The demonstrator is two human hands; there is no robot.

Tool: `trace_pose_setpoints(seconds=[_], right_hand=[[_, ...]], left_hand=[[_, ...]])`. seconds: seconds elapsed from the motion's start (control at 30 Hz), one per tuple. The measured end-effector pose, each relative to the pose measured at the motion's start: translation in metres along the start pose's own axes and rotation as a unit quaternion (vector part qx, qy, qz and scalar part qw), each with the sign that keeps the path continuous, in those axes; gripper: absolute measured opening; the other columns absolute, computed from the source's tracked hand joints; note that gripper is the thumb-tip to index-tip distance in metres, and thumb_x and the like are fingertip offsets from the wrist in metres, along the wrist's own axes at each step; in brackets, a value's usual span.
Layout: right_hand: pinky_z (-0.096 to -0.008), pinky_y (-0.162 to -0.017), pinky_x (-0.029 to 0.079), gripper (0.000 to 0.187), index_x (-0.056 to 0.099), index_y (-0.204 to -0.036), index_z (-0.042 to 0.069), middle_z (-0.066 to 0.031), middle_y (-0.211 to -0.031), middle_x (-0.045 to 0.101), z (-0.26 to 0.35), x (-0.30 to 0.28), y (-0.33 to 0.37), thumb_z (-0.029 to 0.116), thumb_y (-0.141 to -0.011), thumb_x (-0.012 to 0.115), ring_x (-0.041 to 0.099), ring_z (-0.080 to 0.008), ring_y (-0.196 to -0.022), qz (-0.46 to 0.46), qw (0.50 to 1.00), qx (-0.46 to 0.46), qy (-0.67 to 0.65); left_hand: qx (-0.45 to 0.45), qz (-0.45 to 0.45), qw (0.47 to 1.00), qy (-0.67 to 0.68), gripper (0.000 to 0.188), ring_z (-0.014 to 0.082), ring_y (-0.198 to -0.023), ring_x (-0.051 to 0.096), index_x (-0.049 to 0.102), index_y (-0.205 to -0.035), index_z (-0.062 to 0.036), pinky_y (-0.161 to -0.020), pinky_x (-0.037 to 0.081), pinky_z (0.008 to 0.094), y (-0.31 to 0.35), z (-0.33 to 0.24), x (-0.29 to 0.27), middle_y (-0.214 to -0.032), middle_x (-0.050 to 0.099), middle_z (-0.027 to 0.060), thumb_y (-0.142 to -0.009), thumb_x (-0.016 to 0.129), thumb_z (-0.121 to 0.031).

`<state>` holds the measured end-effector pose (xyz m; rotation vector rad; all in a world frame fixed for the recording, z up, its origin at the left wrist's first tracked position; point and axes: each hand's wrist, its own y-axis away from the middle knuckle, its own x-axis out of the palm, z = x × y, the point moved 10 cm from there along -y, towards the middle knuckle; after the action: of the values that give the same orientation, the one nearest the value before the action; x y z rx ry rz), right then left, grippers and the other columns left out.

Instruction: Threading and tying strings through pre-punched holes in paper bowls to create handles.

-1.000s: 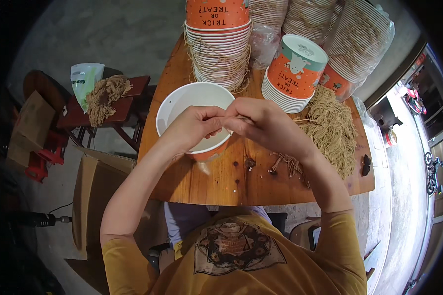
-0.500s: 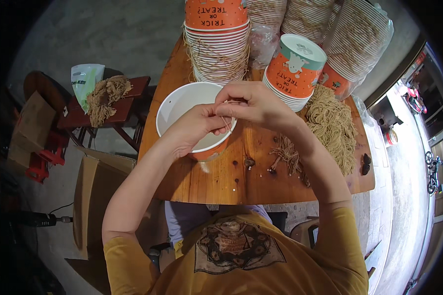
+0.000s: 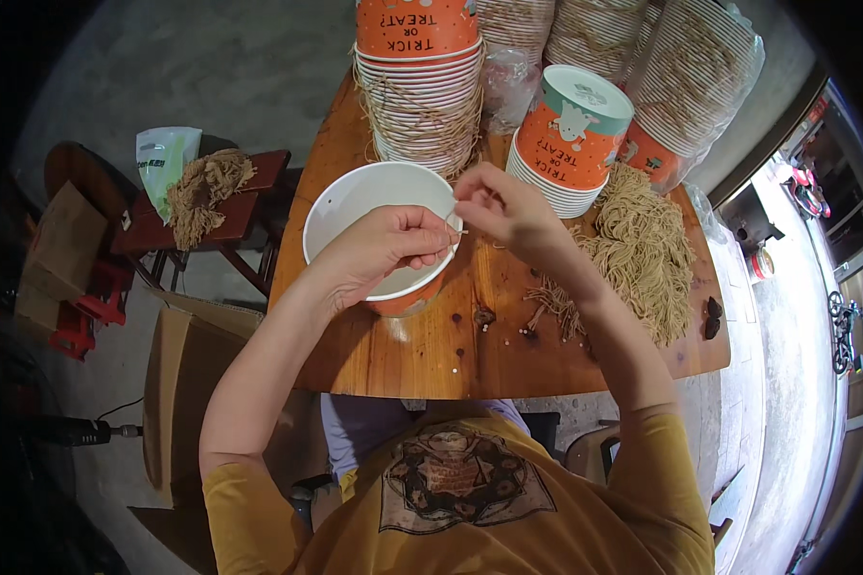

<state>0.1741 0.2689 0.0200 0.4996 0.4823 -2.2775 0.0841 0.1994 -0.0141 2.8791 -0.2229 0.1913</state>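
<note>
A white-lined paper bucket [image 3: 340, 206] with an orange outside stands open side up on the table in front of me. Over its right rim, my left hand [image 3: 393, 244] pinches a short piece of thin twine [image 3: 461, 231] between thumb and fingers. Close by on the right, my right hand [image 3: 503, 206] is closed, its fingertips pinched at the strand by the rim. The fingers hide most of the twine. A heap of loose tan twine lengths [image 3: 642, 254] lies beyond my right forearm.
Nested buckets with twine handles form a tall stack [image 3: 417, 105] behind. An upside-down orange bucket stack [image 3: 571, 134] stands at the right, with plastic-wrapped stacks [image 3: 690, 77] farther back. Small white beads [image 3: 454, 370] dot the wooden table [image 3: 403, 359]. A bench [image 3: 249, 196] holds more twine.
My right hand has moved off my left hand, a little to the right, opening a small gap between them. My left hand stays over the bucket's rim with the twine.
</note>
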Motion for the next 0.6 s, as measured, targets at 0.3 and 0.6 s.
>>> trace_pose_setpoints(seconds=[0.3,0.6], right_hand=[[-0.0336,-0.059,0.049,0.011,0.059,-0.089,0.009,-0.0066,-0.078,0.053,0.041,-0.004,0.041,0.011,-0.081,0.067,0.060,-0.0242,-0.068,-0.093,0.971,-0.156,0.155],[-0.0364,-0.054,0.049,0.010,0.056,-0.089,0.011,-0.0054,-0.077,0.053,0.047,0.019,0.055,0.010,-0.081,0.063,0.060,-0.0251,-0.062,-0.107,0.973,-0.166,0.117]], left_hand=[[-0.002,-0.013,0.999,-0.038,0.014,0.0059,-0.070,0.050,0.062,-0.095,0.0021,-0.063,0.041,0.0185,-0.001,-0.002,0.001,-0.081,0.058,0.0015,-0.088,0.060,-0.010],[-0.065,0.022,0.995,0.075,0.010,0.0055,-0.068,0.053,0.060,-0.095,-0.0009,-0.060,0.044,0.0170,0.000,0.011,0.002,-0.080,0.058,0.0005,-0.087,0.056,-0.005]])
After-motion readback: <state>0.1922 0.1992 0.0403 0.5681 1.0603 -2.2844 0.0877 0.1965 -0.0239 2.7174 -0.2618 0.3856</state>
